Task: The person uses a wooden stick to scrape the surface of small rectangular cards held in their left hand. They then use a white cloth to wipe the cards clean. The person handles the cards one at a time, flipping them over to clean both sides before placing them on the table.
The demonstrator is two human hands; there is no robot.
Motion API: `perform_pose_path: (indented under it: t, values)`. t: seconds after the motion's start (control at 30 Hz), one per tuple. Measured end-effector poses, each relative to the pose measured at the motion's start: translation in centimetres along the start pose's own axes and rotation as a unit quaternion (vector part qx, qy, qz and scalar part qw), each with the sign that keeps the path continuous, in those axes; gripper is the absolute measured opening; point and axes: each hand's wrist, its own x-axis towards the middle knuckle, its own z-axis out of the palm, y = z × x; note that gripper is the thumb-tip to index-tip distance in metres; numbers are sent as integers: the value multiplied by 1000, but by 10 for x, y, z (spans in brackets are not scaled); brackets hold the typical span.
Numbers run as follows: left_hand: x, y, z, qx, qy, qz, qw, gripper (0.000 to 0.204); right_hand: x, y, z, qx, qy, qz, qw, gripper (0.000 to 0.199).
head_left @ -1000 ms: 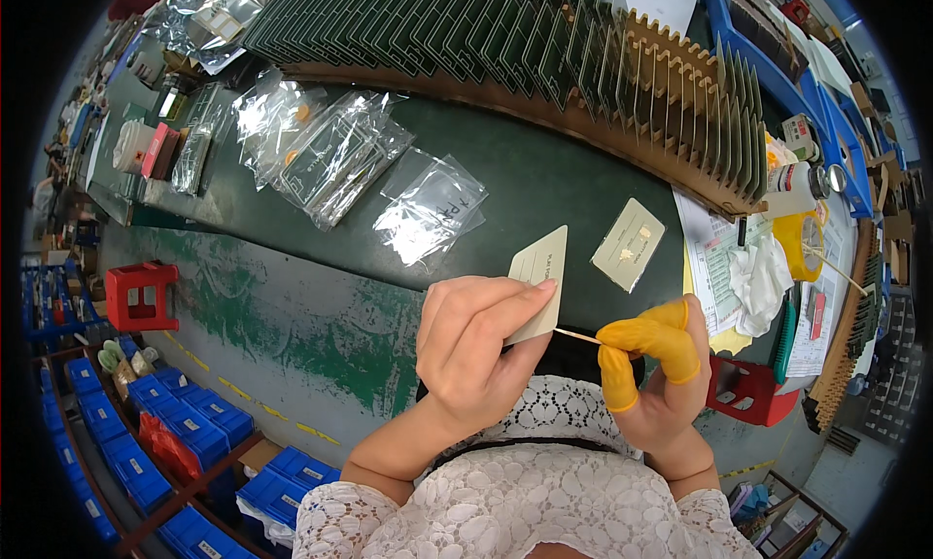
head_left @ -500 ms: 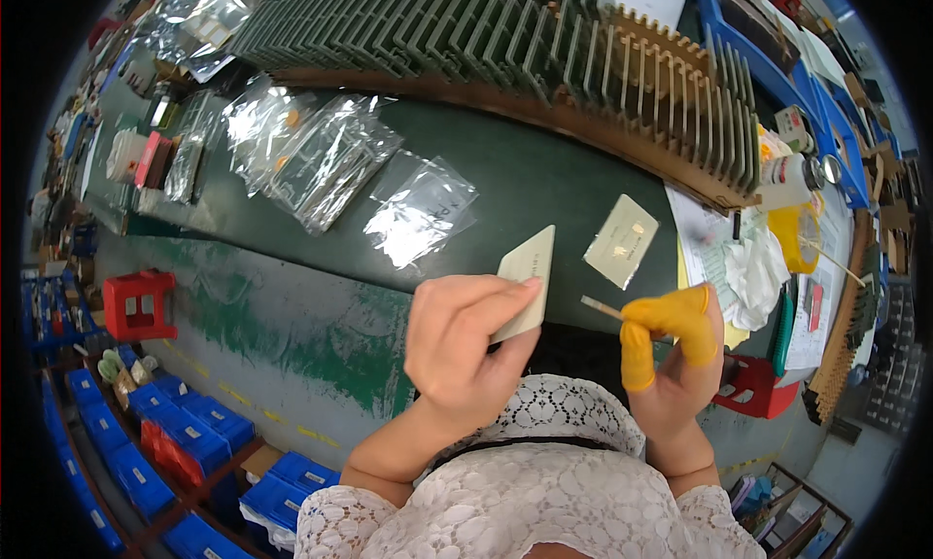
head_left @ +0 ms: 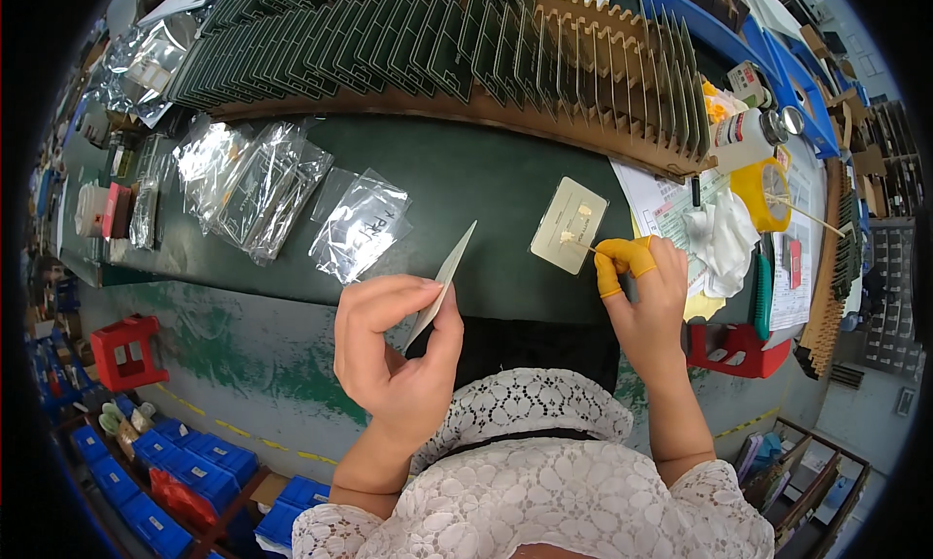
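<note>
My left hand (head_left: 400, 340) pinches a thin, pale, flat panel (head_left: 449, 279) by its lower edge, between thumb and fingers. The panel stands tilted, seen almost edge-on. On the dark green table lies a cream rectangular plate (head_left: 556, 230) with small gold-coloured spots and dark print. My right hand (head_left: 645, 292) is just beside its lower right corner. Yellow finger cots (head_left: 623, 260) cover its thumb and forefinger, which pinch a thin stick (head_left: 589, 249). The stick points at the plate; whether its tip touches the surface I cannot tell.
Across the back stands a long brown rack (head_left: 622, 136) of upright green boards. Clear plastic bags (head_left: 362, 227) lie at left. At right are papers, a crumpled white tissue (head_left: 721, 243), a yellow tape roll (head_left: 759, 195), a bottle (head_left: 743, 139) and a green-handled tool (head_left: 763, 292).
My right hand has moved up and left, bringing the stick to the cream plate. The panel in my left hand has turned nearly edge-on. The whole view has shifted somewhat.
</note>
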Motion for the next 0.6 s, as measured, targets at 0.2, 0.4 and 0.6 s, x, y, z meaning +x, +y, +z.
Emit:
perform_pose_path:
  t: [0.2,0.4,0.6]
  values:
    - [0,0,1,-3,-3,-2,1000,30,-1,4,3,-3,-5,3,1000,20]
    - [1,-3,5,-11,38,7,999,31,1,1,3,3,-11,8,1000,20]
    - [2,-1,4,4,9,31,999,31,4,-7,-3,66,12,35,997,20]
